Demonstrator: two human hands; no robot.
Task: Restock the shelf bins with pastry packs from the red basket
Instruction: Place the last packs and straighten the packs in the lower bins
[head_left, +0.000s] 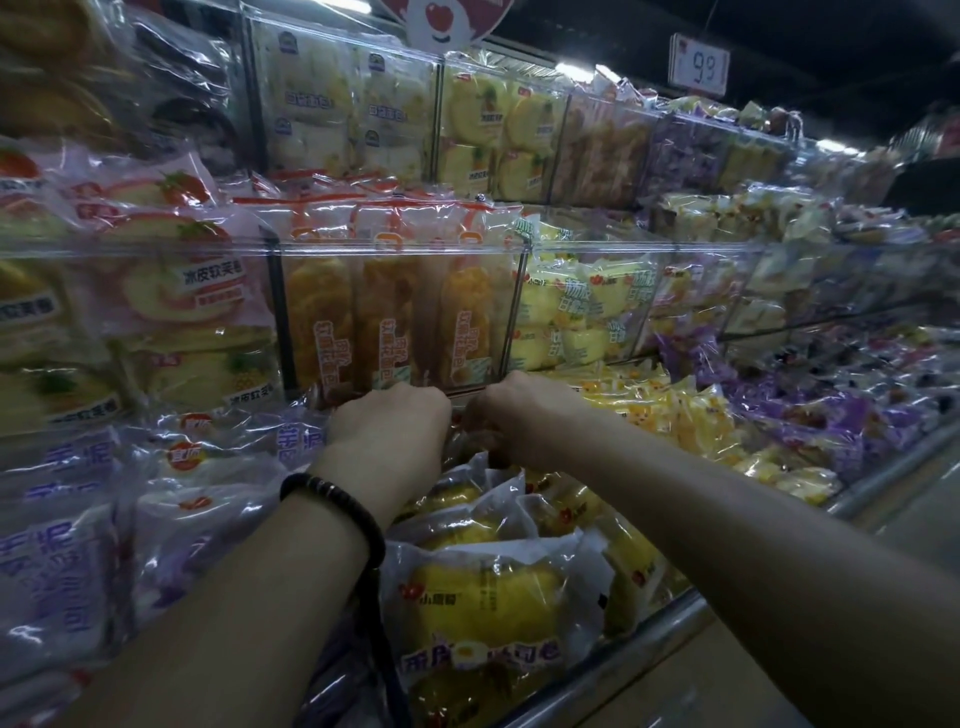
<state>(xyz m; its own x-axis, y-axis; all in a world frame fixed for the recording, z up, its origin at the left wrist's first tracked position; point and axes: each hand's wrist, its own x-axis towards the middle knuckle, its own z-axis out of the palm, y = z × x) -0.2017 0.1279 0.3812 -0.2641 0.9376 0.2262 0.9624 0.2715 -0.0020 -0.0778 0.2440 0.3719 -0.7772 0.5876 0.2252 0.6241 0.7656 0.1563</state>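
Note:
Both my hands reach into the bottom shelf bin, just under the clear bin of orange pastry packs (395, 322). My left hand (389, 431) and my right hand (524, 410) lie side by side, knuckles up, fingers curled down into clear-wrapped packs (467, 452) at the back of the bin. The fingertips are hidden, so what each one holds is unclear. Yellow bun packs (488, 603) lie in the bin below my forearms. The red basket is out of view.
Clear acrylic bins (644, 249) in tiers hold yellow, purple and strawberry pastry packs. Purple-printed packs (78, 545) fill the lower left. A metal shelf rail (675, 618) runs along the bottom right edge. A price sign (698, 65) hangs above.

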